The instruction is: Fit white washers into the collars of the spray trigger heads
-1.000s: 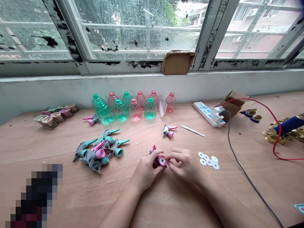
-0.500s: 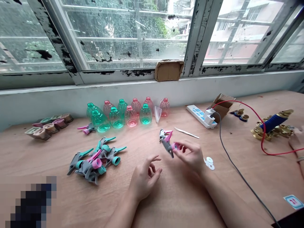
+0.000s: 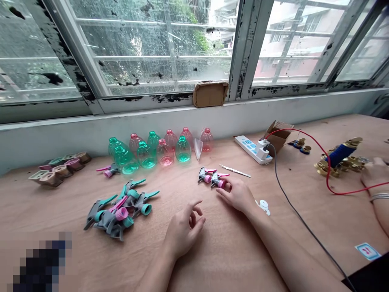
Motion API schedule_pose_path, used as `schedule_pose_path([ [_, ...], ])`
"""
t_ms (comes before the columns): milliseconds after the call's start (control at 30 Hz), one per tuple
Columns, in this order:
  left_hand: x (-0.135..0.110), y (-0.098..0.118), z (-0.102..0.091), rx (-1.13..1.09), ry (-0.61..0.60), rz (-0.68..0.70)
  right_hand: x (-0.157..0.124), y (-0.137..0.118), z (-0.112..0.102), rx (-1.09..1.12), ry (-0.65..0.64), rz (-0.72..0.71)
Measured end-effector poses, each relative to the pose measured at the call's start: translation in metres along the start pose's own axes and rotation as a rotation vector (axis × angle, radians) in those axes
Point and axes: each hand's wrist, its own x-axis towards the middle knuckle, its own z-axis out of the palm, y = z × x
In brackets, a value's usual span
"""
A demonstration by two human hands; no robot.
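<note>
- Left hand (image 3: 184, 231): empty, fingers loosely curled, above the bare table (image 3: 225, 255).
- Right hand (image 3: 240, 195): thumb and fingers grasping the pink collar of one grey spray head (image 3: 215, 178); white washers (image 3: 263, 205) just beside the wrist.
- Same spray head: lowered from mid-air to the table within the last half-second, just beside a second spray head (image 3: 201, 174); handling of this piece appears nearly finished.
- Tweezers (image 3: 235, 170): one pair, farther right.
- Bottles (image 3: 147, 157): green and pink, grouped toward the table's far edge.
</note>
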Motion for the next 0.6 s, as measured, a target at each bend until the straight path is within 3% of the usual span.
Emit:
schedule_pose_path([
  [100,0.001,-0.001,-0.001,0.05,0.002,-0.009,0.001,0.005,-0.01,-0.03,0.016,-0.008],
  [167,0.002,-0.003,-0.007,0.149,0.1,-0.039,0.0,0.014,-0.025,-0.107,-0.001,0.066],
  [300,0.007,-0.008,-0.029,0.558,0.426,-0.163,-0.008,0.036,-0.063,-0.19,-0.343,0.233],
  [367,0.008,-0.011,-0.038,0.733,0.5,-0.28,-0.012,0.04,-0.076,-0.169,-0.489,0.231],
  [467,0.008,-0.016,-0.041,0.805,0.451,-0.379,-0.016,0.033,-0.083,-0.166,-0.574,0.217],
  [600,0.007,-0.017,-0.028,0.666,0.296,-0.232,-0.013,0.016,-0.076,-0.146,-0.626,0.198],
])
